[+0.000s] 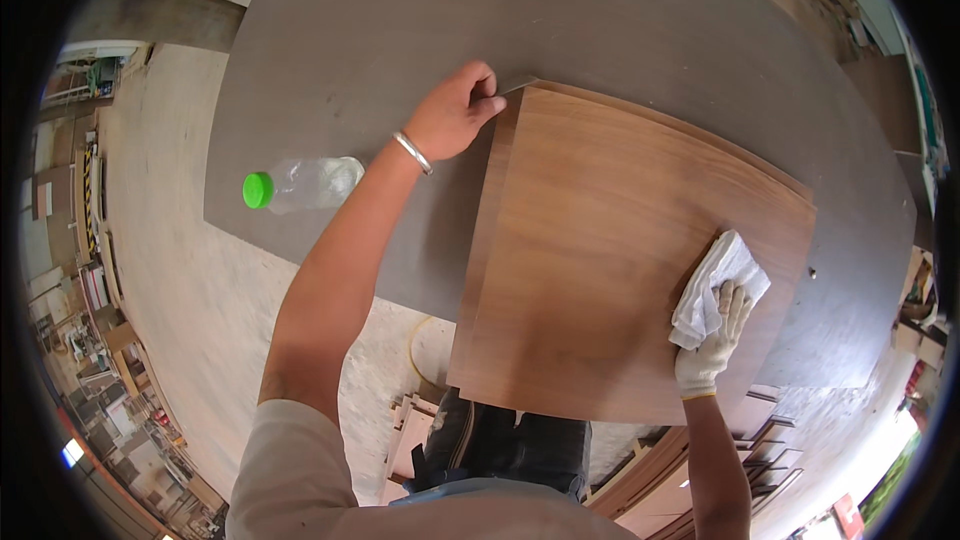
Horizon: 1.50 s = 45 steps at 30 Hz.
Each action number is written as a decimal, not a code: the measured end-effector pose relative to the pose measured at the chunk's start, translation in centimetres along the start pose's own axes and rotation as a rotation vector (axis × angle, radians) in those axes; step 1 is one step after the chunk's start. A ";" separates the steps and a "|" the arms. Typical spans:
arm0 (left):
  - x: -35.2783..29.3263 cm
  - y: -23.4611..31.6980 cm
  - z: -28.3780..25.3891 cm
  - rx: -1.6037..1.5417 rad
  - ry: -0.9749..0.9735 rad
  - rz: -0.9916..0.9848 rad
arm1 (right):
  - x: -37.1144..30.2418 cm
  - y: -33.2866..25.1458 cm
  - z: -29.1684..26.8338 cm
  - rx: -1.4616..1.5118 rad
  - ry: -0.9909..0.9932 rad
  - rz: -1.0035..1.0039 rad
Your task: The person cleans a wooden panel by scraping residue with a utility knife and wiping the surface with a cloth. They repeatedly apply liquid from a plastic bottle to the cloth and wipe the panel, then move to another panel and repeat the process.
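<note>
Looks bright and fairly sharp in the middle, under diffuse light. Flares to near white at the lower right rim, with a bluish sheen across the grey tabletop (620,50) there. Shows soft shadows on the wooden panel (620,210) and to its left. Curves straight edges, softens detail sideways, darkens to black at the corners.

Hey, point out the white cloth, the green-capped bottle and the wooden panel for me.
White cloth (722,265): head view, on its upper folded part.
Bottle (303,185): head view, on its clear body.
Wooden panel (610,250): head view, on the bare middle of its top face.
</note>
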<state>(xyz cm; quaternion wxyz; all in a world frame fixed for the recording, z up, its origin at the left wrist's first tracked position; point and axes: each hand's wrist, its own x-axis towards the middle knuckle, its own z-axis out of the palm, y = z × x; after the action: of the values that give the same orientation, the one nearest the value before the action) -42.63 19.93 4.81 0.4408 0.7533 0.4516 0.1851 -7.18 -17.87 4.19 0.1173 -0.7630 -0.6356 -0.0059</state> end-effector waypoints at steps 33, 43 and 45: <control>0.2 -0.2 2.7 0.324 -0.142 0.167 | -0.2 0.5 0.0 -0.045 -0.025 -0.011; 1.7 -1.2 3.2 0.377 0.043 0.306 | 0.0 0.2 0.1 -0.016 0.006 -0.019; -0.5 -1.0 3.4 0.385 -0.004 0.326 | -0.1 0.2 0.3 -0.023 0.003 -0.016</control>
<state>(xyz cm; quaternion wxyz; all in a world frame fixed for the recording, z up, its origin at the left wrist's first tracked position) -41.09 18.03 2.18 0.2544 0.8866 0.3502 0.1628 -7.02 -17.95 3.84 0.1096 -0.7593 -0.6412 -0.0152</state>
